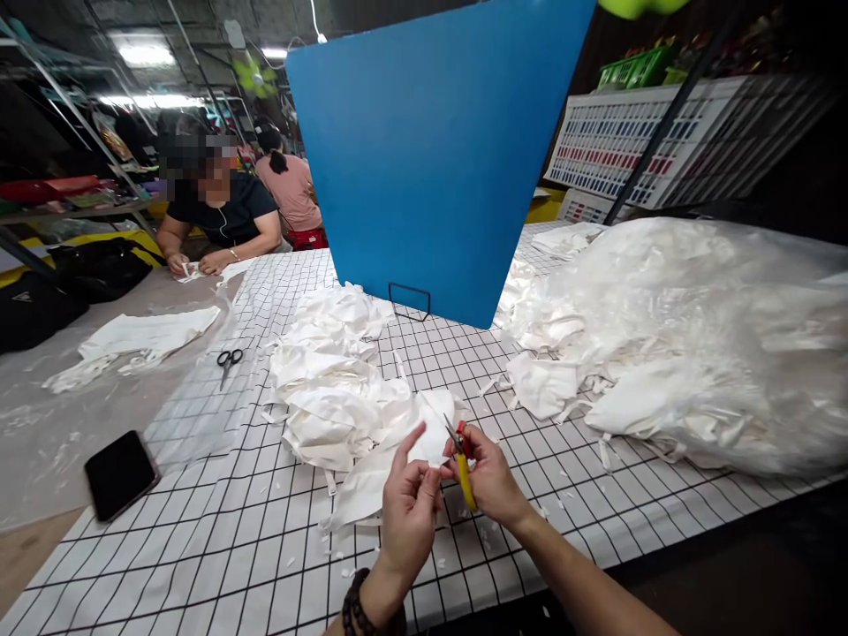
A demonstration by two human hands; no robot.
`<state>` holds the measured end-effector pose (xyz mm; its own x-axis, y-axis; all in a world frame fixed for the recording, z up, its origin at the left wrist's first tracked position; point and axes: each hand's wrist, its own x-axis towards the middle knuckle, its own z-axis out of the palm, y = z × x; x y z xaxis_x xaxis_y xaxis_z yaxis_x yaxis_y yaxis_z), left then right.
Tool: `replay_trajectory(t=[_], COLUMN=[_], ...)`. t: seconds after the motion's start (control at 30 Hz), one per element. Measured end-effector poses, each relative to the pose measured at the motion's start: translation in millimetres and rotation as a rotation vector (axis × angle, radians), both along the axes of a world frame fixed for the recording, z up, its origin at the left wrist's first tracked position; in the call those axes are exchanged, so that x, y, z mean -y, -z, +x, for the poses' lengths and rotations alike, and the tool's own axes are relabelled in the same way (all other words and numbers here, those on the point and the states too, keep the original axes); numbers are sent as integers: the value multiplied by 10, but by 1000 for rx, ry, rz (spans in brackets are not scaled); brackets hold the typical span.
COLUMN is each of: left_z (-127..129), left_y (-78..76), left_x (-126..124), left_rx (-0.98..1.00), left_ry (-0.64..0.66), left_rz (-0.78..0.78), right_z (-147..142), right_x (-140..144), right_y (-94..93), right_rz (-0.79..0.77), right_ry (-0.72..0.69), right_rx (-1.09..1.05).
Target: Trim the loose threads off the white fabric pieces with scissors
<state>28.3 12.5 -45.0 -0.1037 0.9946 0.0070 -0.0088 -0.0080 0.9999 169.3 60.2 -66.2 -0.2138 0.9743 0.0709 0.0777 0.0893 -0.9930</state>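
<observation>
My left hand (412, 508) pinches the edge of a white cloth piece (434, 424) between thumb and fingers, its index finger stretched out. In my right hand (491, 477) is a pair of small scissors (465, 481) with red and yellow handles. Their blades point up and away, close to the cloth and to my left fingertips. I cannot tell whether the blades touch the cloth. Just beyond my left hand lies a loose pile of white cloth pieces (324, 389), some with thin straps. Small white scraps are scattered on the checked tablecloth (265, 565) around my hands.
A blue panel (437, 159) stands upright behind the pile. To the right, a large clear plastic bag (715, 336) spills white pieces. Black-handled scissors (229, 360) and a phone (121, 475) lie left. Across the table, a person (222, 208) handles white cloth.
</observation>
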Motion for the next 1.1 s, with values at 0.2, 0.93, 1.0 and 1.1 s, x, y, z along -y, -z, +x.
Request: replay_trajectory(t=[0.2,0.93,1.0,1.1], left_z=[-30,-94,-98,-99], left_y=[85,40,39,31], left_x=[-121,-114,-111,-110], left_rx=[207,-53,-47,-34], left_ry=[120,275,281,299], left_rz=[-49,65,70,71], right_z=[328,366,369,379], right_x=[49,170,173,180], right_y=[-285,-653,-661,-653], right_rz=[-37,109,98,94], right_ry=[-76,-120,-128,-136], right_rx=[308,837,828,834])
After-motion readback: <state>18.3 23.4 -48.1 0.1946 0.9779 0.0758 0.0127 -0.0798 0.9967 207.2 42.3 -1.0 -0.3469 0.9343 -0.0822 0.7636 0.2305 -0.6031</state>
